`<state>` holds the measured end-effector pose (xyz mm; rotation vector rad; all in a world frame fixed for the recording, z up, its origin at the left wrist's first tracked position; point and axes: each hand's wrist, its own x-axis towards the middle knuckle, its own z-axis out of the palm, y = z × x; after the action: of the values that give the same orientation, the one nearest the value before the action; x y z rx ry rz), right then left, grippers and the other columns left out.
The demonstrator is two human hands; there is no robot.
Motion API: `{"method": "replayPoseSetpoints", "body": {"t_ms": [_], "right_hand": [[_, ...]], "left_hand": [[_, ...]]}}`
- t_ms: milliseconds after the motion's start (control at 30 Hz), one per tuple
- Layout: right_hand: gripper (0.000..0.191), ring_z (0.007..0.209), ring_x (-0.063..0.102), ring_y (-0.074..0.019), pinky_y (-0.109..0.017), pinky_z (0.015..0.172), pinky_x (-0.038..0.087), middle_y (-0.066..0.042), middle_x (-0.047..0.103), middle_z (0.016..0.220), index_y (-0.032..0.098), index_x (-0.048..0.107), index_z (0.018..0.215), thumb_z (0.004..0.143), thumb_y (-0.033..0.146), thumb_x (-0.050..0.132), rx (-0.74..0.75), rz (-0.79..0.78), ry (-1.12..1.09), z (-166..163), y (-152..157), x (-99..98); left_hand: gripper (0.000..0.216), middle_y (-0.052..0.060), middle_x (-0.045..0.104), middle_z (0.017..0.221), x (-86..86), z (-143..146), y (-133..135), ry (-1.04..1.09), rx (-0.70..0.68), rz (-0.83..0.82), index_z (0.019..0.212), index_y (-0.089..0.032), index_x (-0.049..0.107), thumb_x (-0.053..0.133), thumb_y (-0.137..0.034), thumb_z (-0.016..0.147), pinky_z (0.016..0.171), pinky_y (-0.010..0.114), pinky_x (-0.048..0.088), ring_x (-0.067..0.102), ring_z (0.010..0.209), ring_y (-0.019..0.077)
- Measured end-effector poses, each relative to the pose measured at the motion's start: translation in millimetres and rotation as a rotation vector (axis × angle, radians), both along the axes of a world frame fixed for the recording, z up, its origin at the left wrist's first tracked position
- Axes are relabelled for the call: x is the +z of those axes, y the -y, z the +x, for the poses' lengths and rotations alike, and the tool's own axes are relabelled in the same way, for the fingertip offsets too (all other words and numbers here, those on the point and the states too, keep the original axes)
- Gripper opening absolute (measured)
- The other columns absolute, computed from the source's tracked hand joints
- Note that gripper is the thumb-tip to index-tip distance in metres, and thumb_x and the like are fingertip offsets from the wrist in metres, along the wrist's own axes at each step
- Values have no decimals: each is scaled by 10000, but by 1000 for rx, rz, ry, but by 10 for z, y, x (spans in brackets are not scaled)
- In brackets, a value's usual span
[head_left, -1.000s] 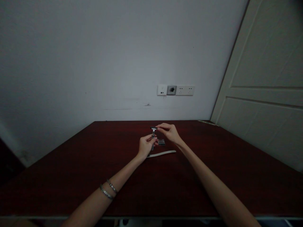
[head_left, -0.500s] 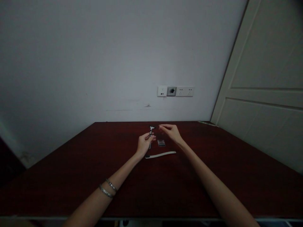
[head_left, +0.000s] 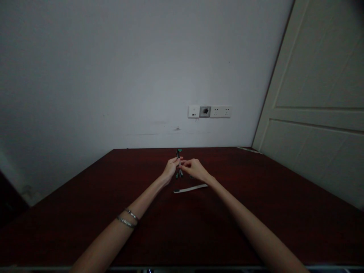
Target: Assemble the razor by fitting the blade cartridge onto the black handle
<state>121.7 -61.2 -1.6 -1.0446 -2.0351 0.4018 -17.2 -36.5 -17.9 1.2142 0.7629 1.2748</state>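
My left hand (head_left: 171, 167) is closed around a slim razor (head_left: 178, 153), held with its T-shaped head pointing away from me. Dark green shows on the head. My right hand (head_left: 196, 169) meets it from the right, thumb and fingers pinched on a pale part of the handle. Below the fingers, two narrow dark-tipped ends (head_left: 181, 173) stick out toward me; I cannot tell whether both belong to the razor. A pale curved strip with a dark left end (head_left: 190, 189) lies on the table nearer to me. A small flat packet (head_left: 191, 177) is mostly hidden by my right hand.
The dark red tabletop (head_left: 136, 223) reaches back to a pale wall (head_left: 136, 76). Sockets and a switch panel (head_left: 209, 111) are on the wall. A white panelled door (head_left: 313, 113) stands along the right side. A thin pale strip (head_left: 249, 150) lies at the far right edge.
My right hand has come down and left, from beside the razor head to the handle. The razor has turned in my left hand, and the packet is now largely covered.
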Motion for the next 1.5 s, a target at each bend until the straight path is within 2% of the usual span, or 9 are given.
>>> {"method": "replayPoseSetpoints", "body": {"t_ms": [200, 400, 500, 633, 700, 867, 1033, 1333, 1500], "right_hand": [[283, 471, 452, -84, -188, 466, 282, 8, 531, 486, 119, 616, 556, 763, 258, 481, -48, -73, 131, -89, -45, -9], [277, 456, 433, -78, -191, 459, 269, 4, 505, 466, 122, 562, 500, 737, 231, 467, -112, -122, 209, -111, -81, -52], [266, 469, 467, -92, -194, 451, 283, -21, 545, 498, 124, 576, 522, 728, 269, 490, -195, -195, 260, -91, -124, -109], [240, 536, 555, -144, -209, 455, 325, -82, 633, 622, 117, 633, 636, 688, 336, 550, -271, -272, 355, -68, -182, -220], [274, 582, 590, -174, -220, 465, 348, -110, 657, 690, 113, 653, 703, 674, 370, 566, -282, -275, 405, -75, -188, -270], [351, 714, 640, -240, -247, 542, 421, -154, 677, 810, 110, 672, 810, 661, 411, 571, -316, -259, 515, -124, -162, -326], [345, 780, 649, -268, -283, 620, 459, -156, 684, 835, 123, 674, 847, 675, 395, 552, -302, -262, 569, -151, -177, -368], [345, 814, 648, -276, -293, 636, 473, -162, 681, 886, 120, 677, 889, 670, 364, 568, -320, -286, 568, -171, -160, -396], [319, 831, 647, -265, -275, 655, 468, -164, 680, 893, 116, 676, 877, 672, 343, 588, -345, -286, 583, -191, -114, -373]], "left_hand": [[235, 67, 657, 699, -11, -16, -27, -78, -27, -92, 886, -87, 639, 580, -260, 739, 488, 185, 389, 554, 532, 100], [254, 78, 654, 775, -80, -59, -94, -178, -97, -101, 921, -97, 632, 541, -259, 749, 494, 188, 402, 563, 572, 102], [273, 84, 664, 872, -132, -186, -193, -478, -83, 36, 929, -121, 645, 548, -278, 728, 617, 259, 462, 606, 718, 162], [287, 84, 658, 1001, -196, -405, -357, -1014, 64, 422, 921, -141, 673, 602, -252, 666, 863, 304, 406, 575, 957, 224], [347, 84, 647, 1027, -216, -480, -413, -1172, -11, 525, 970, -150, 661, 620, -309, 664, 865, 304, 397, 567, 959, 230], [455, 69, 612, 971, -238, -520, -477, -1391, -247, 575, 1036, -184, 627, 642, -431, 654, 833, 317, 383, 514, 938, 238], [506, 66, 530, 1034, -265, -506, -528, -1457, -267, 532, 1144, -232, 559, 646, -379, 668, 865, 315, 346, 427, 1006, 243], [389, 53, 511, 991, -324, -550, -578, -1397, -287, 541, 1066, -241, 605, 631, -376, 702, 890, 328, 310, 400, 984, 230], [384, 54, 517, 968, -333, -563, -570, -1336, -216, 532, 1018, -202, 620, 660, -375, 677, 871, 319, 332, 410, 976, 224]]}}
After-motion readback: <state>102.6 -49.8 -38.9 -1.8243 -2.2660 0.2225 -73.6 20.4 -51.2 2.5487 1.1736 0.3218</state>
